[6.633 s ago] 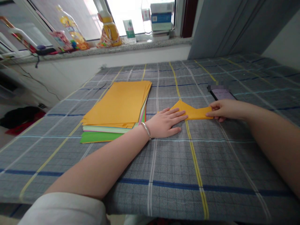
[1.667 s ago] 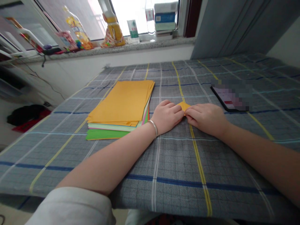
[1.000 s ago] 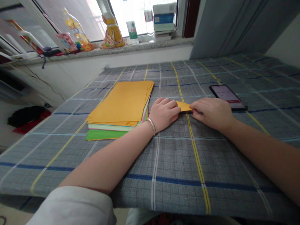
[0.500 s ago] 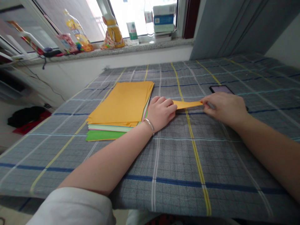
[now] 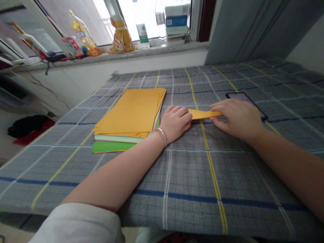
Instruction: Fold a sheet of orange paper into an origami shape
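Note:
A narrow folded strip of orange paper (image 5: 199, 114) lies on the checked cloth between my hands. My left hand (image 5: 176, 123), with a silver bangle at the wrist, has its fingers curled over the strip's left end and hides that part. At the right end, my right hand (image 5: 236, 116) has thumb and fingers apart, one on either side of the strip. Its fingertips touch the paper's upper edge; the hand is slightly blurred. Left of my left hand sits a stack of orange paper sheets (image 5: 134, 109), with white, pink and green sheets (image 5: 113, 146) showing underneath.
A dark-edged phone (image 5: 263, 116) lies partly behind my right hand. The plaid cloth (image 5: 187, 175) covers the whole table. Along the windowsill (image 5: 152, 50) stand bottles (image 5: 84, 33), a green-and-white cup (image 5: 143, 35) and stacked boxes (image 5: 177, 22).
My right hand has shifted slightly left along the strip. Its thumb and fingers, pinched together at the tip before, have parted. My left hand is nearly still.

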Demonstrator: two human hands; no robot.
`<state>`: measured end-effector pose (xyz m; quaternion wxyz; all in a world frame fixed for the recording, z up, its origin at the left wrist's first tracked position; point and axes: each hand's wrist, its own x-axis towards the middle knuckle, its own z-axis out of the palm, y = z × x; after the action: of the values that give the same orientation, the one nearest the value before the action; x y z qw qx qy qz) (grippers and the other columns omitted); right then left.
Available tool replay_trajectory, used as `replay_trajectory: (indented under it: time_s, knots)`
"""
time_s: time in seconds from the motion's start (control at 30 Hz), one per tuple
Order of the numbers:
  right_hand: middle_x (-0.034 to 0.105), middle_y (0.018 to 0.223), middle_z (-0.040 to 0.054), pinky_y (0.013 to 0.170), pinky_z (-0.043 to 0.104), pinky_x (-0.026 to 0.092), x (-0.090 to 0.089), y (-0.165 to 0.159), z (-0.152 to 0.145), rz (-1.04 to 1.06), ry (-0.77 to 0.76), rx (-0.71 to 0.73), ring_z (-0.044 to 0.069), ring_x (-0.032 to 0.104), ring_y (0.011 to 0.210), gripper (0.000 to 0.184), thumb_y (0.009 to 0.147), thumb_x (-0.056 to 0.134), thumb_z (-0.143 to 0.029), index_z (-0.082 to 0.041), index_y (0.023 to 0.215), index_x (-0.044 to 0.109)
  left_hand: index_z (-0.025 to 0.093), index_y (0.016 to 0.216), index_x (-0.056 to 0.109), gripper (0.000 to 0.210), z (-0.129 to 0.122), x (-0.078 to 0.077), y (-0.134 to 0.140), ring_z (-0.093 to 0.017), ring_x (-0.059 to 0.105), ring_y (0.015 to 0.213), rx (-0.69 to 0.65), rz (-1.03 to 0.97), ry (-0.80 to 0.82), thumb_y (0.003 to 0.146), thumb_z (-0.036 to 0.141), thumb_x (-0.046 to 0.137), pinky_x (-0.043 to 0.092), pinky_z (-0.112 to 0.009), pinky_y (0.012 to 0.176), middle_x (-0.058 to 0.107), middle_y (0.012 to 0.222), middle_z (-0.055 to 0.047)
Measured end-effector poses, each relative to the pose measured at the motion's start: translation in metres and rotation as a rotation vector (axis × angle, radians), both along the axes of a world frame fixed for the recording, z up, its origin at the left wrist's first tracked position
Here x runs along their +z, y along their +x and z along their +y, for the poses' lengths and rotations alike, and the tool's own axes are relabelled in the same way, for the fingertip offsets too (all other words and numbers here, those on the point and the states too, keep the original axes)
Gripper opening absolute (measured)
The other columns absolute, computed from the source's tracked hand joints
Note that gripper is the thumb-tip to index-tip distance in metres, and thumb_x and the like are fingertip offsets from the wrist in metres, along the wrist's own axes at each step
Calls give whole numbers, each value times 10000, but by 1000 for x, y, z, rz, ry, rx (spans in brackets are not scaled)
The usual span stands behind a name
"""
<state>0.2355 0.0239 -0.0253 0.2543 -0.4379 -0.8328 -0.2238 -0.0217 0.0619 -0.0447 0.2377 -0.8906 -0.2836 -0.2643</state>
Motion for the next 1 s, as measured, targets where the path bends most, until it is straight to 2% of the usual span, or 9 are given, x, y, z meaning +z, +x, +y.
replay_trajectory:
  time_s: [0.03, 0.13, 0.27, 0.4, 0.73, 1.0]
  knots:
    - [780, 1090, 56, 832, 376, 507, -1, -5, -2, -45, 1, 49, 251, 699, 993, 198, 936, 579, -314, -194, 1015, 715, 214, 886, 625, 141, -1, 0, 1, -189, 576, 828, -25, -6, 16, 983, 264, 535, 406, -347, 808, 696, 912, -22]
    - [790, 1033, 39, 767, 350, 484, -3, -19, -7, -119, 26, 114, 217, 700, 922, 214, 988, 521, -249, -206, 944, 726, 214, 867, 614, 147, -4, 2, 2, -181, 573, 806, -80, -26, 38, 978, 255, 525, 411, -343, 822, 693, 888, -13]
    - [792, 959, 36, 662, 342, 433, -5, -31, -13, -150, 86, 105, 200, 688, 829, 214, 984, 530, -218, -194, 912, 730, 219, 865, 618, 135, -8, 3, 3, -183, 578, 808, -111, -34, 29, 960, 257, 530, 407, -353, 828, 695, 879, -8]
    - [792, 966, 37, 627, 342, 397, -6, -36, -16, -193, 76, 103, 197, 681, 836, 209, 982, 537, -216, -190, 922, 735, 216, 842, 632, 133, -10, 3, 4, -187, 577, 802, -110, -29, 30, 934, 259, 546, 400, -363, 828, 696, 882, -9]
    - [779, 903, 58, 679, 335, 409, -7, -27, -12, -199, -15, 43, 209, 659, 834, 299, 985, 462, -227, -210, 887, 744, 201, 878, 650, 87, -12, 8, 3, -228, 589, 853, 88, 99, -77, 879, 220, 565, 399, -410, 834, 701, 904, -45]
    - [787, 929, 61, 672, 322, 420, -6, -17, -11, -156, -62, 29, 206, 675, 856, 295, 986, 476, -252, -207, 876, 745, 199, 850, 634, 68, -11, 7, 0, -240, 599, 883, 155, 93, -155, 871, 227, 576, 405, -418, 853, 704, 907, -56]
